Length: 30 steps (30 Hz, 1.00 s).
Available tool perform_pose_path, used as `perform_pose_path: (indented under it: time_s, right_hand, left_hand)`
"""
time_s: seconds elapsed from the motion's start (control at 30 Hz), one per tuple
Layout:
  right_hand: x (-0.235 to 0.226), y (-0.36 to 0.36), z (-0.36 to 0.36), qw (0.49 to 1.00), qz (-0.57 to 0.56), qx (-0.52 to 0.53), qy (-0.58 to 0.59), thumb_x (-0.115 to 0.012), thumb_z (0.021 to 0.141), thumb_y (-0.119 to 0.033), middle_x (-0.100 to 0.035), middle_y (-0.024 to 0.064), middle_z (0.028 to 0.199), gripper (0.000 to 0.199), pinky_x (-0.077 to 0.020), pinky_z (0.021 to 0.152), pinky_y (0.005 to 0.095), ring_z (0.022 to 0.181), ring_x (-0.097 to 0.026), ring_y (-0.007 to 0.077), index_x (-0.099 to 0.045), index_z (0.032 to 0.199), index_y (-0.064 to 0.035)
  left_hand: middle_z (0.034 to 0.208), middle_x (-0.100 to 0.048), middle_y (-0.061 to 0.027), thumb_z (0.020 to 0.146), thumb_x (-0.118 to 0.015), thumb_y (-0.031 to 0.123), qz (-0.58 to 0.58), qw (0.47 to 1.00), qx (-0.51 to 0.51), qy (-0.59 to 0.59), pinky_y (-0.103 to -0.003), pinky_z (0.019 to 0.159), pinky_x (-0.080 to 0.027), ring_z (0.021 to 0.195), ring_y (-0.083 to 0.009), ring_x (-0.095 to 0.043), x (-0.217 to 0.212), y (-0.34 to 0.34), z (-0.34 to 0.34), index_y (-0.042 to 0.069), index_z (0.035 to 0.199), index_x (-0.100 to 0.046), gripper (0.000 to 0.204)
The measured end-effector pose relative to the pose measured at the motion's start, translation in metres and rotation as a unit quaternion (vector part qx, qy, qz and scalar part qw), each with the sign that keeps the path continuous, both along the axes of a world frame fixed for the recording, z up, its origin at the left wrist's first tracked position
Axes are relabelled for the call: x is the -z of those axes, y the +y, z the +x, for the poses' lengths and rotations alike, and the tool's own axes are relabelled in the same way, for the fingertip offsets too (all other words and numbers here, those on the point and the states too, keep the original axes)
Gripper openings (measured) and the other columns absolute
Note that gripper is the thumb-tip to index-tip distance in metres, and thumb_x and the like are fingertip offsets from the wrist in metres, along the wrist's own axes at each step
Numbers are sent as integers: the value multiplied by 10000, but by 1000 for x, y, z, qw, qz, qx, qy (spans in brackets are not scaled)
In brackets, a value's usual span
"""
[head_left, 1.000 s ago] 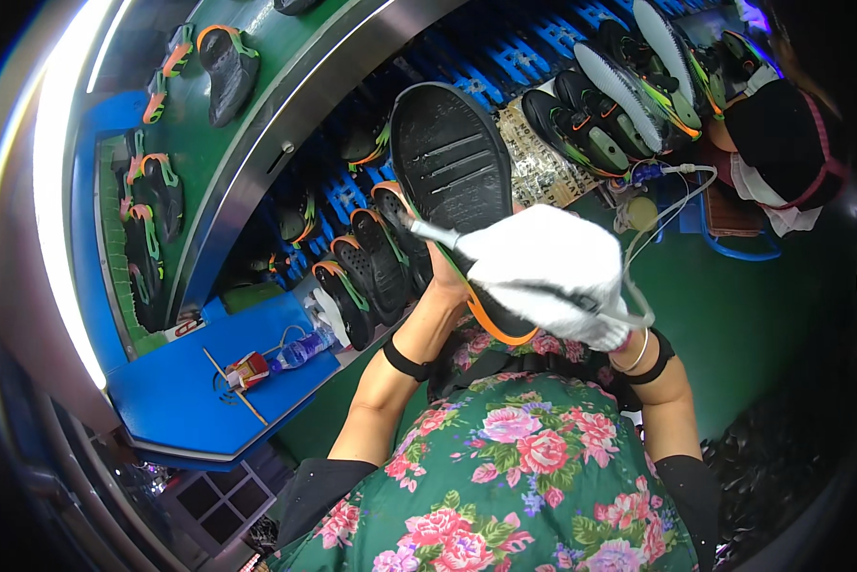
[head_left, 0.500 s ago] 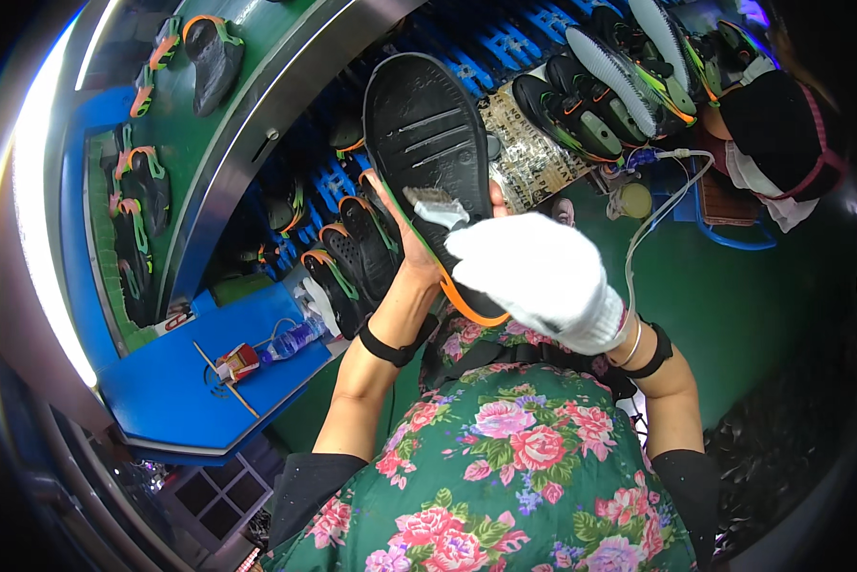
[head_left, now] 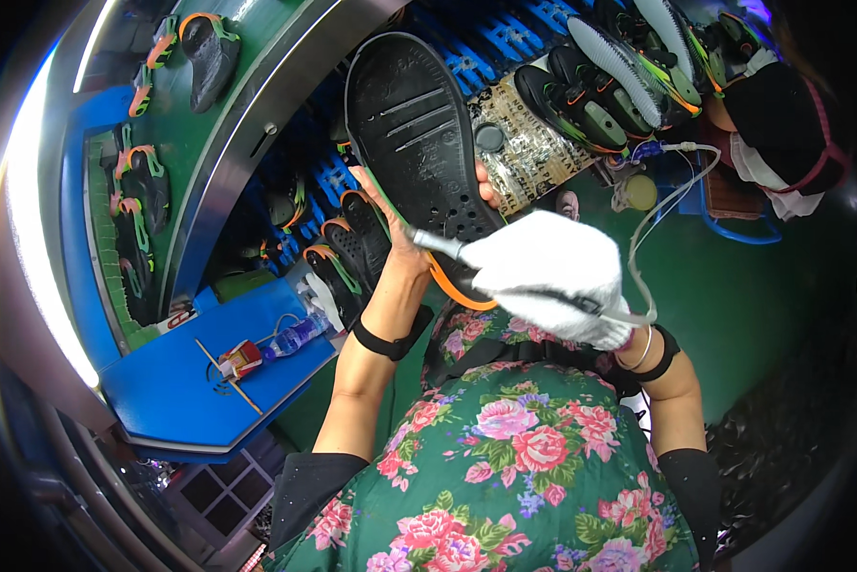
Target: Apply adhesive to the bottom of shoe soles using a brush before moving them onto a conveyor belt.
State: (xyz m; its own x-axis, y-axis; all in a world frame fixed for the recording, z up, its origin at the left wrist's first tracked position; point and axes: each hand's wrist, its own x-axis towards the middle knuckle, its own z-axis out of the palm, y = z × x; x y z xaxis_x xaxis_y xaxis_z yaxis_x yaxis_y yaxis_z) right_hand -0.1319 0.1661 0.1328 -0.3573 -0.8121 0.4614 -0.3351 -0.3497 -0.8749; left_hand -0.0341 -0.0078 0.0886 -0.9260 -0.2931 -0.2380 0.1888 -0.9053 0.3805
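Note:
My left hand (head_left: 403,259) is bare and closed round a large black shoe sole (head_left: 414,124) with an orange heel edge. It holds the sole up, inner side facing me, fingertips showing past the right edge. Grooves cross its middle, and small holes dot the part near the heel. My right hand (head_left: 552,272), in a white knitted glove, grips a brush (head_left: 436,244) with a pale metal-looking end, held across the sole's lower left edge. A thin hose (head_left: 635,276) runs from behind this hand up to the right.
A conveyor (head_left: 266,86) with several soles curves along the left. Below it is a blue table (head_left: 171,391) with a plastic bottle (head_left: 298,336) and a red box (head_left: 243,357). Shoes (head_left: 562,105) crowd the rack ahead, beside a tape-covered board (head_left: 514,143). Another person (head_left: 776,124) is at the far right.
The brush has moved from the middle of the sole down to its lower left edge. My right hand has turned, showing the hose along it. The sole has shifted slightly up and left.

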Motion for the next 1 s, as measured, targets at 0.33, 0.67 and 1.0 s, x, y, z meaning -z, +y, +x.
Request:
perform_pose_path:
  time_s: [0.33,0.67,1.0]
  right_hand:
    - [-3,0,6,1000,16,7,-23,-759,750,0,-739,115,1032,251,-546,740,351,867,-706,257,-757,992,-66]
    - [4,-4,13,999,8,35,-20,-782,732,-5,-749,120,989,221,-556,730,341,862,-716,258,-753,948,-47]
    - [9,0,20,999,7,28,-16,-776,736,2,-741,114,987,260,-565,741,351,855,-706,279,-750,989,-51]
  left_hand:
    - [997,-580,-152,673,-357,989,-35,999,2,16,-410,817,-521,854,-239,-605,0,-13,1,-15,1270,-501,1176]
    - [1029,-581,-152,685,-359,972,-60,998,6,34,-419,857,-524,899,-255,-616,-1,-26,6,-61,1247,-504,1185]
    - [1050,-608,-199,576,-385,1026,26,996,4,80,-446,838,-545,919,-320,-633,-2,-29,8,-20,1289,-504,1272]
